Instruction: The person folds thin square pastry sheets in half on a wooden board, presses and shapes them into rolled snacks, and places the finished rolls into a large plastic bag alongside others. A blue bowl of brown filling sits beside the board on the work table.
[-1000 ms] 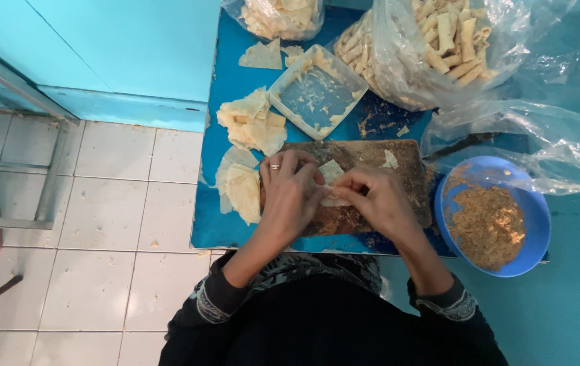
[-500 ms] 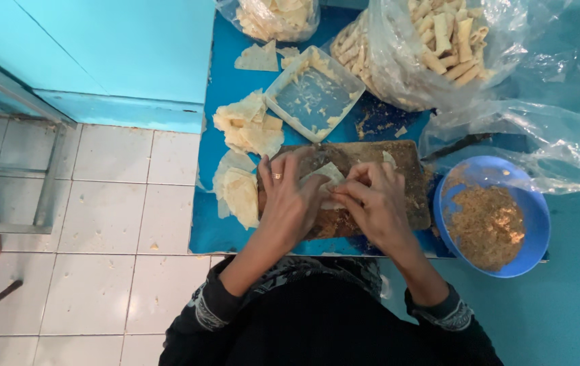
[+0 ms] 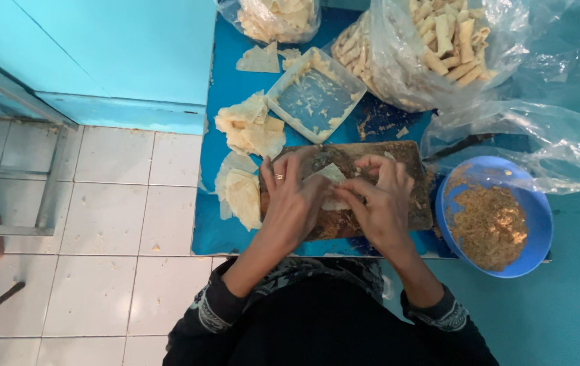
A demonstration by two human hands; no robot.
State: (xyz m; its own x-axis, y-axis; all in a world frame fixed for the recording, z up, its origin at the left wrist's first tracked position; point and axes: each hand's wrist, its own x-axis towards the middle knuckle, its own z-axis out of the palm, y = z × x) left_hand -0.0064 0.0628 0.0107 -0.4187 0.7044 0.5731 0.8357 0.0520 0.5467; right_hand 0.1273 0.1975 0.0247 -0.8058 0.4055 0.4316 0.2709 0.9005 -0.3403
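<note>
Head view: both hands work over a dark wooden board (image 3: 398,159) on the blue counter (image 3: 225,234). Left hand (image 3: 293,203) and right hand (image 3: 378,203) meet at mid-board, fingers curled narrow on a pale wrapper (image 3: 330,175), pinching its edges from both sides. Only part of the wrapper shows between the fingers; whether it is folded or rolled, cannot tell.

Judgement on handling: wrapper looks thin, light and limp, likely to tear or crack at a crease. Best held by the edges and corners with fingertip pads, board underneath as support; not lifted by one corner.

Surroundings: loose stack of wrappers (image 3: 239,193) just left of the board, another pile (image 3: 249,129) farther off. Shallow tray (image 3: 314,95) far of the board. Blue bowl (image 3: 493,220) of brown crumbly filling at right, just beside the board. Clear bag of finished rolls (image 3: 439,41) at far right.
</note>
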